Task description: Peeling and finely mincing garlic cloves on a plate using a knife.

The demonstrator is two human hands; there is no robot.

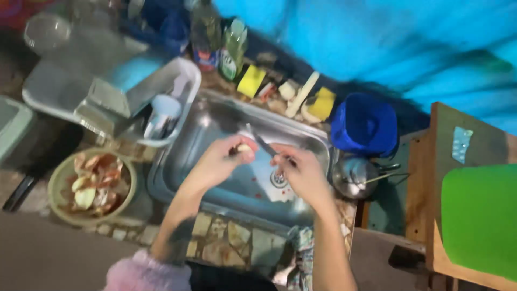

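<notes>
Two bare hands met over a steel sink [215,124], its basin lying open beneath them, hemmed at 11 o'clock by a white dish rack [186,81] and at 3 o'clock by a metal kettle [353,175] and a blue tub [365,125]. The left hand [218,161] had its fingertips [245,153] pinched around a small pale piece of food [244,147], while the right hand [301,172] was curled about the handle of a knife [264,143] whose blade pointed toward 11 o'clock, just beside the piece; the picture was too blurred to show whether they touched. A green bowl of peelings [94,186] sat at 9 o'clock on the stone-tiled counter [226,242]. Bottles [232,48], yellow sponges [251,81] and a brush lined the sink's far edge at 12 o'clock below a blue tarpaulin, with a wooden table and green board at 3 o'clock
</notes>
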